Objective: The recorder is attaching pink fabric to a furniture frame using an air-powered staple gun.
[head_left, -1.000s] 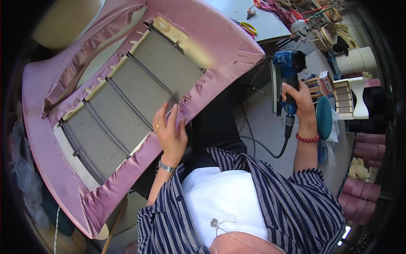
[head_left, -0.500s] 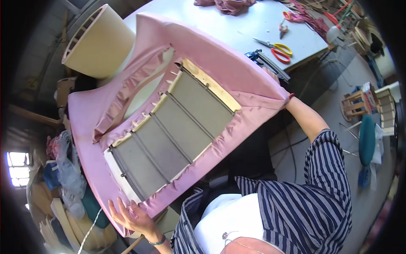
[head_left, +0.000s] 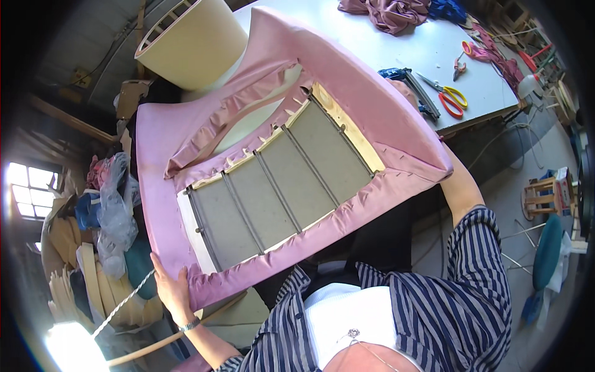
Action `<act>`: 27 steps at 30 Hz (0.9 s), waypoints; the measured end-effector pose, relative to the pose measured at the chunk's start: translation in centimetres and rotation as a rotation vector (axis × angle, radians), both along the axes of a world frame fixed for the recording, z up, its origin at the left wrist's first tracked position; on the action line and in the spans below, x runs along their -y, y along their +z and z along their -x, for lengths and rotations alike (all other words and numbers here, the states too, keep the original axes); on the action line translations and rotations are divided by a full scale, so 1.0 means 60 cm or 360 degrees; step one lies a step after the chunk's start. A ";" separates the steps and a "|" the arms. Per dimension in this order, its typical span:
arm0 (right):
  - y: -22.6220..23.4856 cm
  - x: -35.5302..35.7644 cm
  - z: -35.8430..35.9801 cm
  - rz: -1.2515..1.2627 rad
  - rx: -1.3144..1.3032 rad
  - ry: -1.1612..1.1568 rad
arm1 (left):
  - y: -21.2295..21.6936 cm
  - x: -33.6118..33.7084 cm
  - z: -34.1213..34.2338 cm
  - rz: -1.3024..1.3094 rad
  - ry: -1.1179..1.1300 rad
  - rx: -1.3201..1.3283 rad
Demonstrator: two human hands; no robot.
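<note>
A pink fabric-covered chair frame (head_left: 280, 259) is tilted up in front of me, its underside showing. Grey backing (head_left: 291, 177) crossed by dark rods lies inside bare wooden rails, with gathered fabric around them. My left hand (head_left: 172, 290) grips the lower left corner, thumb on the fabric and fingers along the outer edge. My right arm passes behind the right side of the chair frame. Only a piece of my right hand (head_left: 404, 90) shows past the upper right edge, beside a staple gun (head_left: 416, 91); its fingers are mostly hidden.
On the white table (head_left: 477, 68) lie scissors (head_left: 451, 99) with red and yellow handles, small pliers (head_left: 459, 68) and pink fabric (head_left: 396, 13). A cream curved shell (head_left: 195, 46) stands at the far left. Plastic bags (head_left: 116, 229) hang left. A bright lamp (head_left: 75, 347) glows lower left.
My left hand has gone from spread fingers to a grip on the corner. The view has shifted, and the chair frame sits farther right in it. My right hand is nearer the staple gun.
</note>
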State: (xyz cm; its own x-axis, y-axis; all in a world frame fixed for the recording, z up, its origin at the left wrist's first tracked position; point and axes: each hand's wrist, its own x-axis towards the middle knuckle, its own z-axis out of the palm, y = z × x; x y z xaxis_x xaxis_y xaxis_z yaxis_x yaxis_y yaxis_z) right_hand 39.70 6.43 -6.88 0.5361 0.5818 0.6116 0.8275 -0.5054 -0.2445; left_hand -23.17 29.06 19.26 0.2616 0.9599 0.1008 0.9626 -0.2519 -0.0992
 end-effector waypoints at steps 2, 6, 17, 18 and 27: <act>0.008 0.016 0.016 0.0076 -0.0038 0.0052 | -0.006 -0.004 -0.001 -0.0010 0.0062 -0.0028; 0.020 0.056 0.067 0.0363 -0.0241 -0.0048 | -0.012 -0.004 0.001 -0.0090 0.0000 -0.0080; 0.096 0.074 0.110 0.0496 -0.0541 -0.0186 | -0.045 -0.007 0.023 0.0079 0.0086 -0.0053; 0.103 0.078 0.114 0.0488 -0.0568 -0.0199 | -0.053 -0.013 0.032 0.0142 0.0071 0.0002; 0.263 0.170 0.226 0.0302 -0.0927 -0.0476 | -0.159 -0.123 0.126 0.0682 -0.0180 0.0732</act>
State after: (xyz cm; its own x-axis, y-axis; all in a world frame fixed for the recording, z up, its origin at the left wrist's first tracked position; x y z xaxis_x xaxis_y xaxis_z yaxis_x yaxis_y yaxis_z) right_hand 26.13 -3.80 8.93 0.9013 0.4264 0.0765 0.4061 -0.7700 -0.4921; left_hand -30.73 36.43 9.72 0.3848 0.9090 -0.1600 0.8481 -0.2799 0.4498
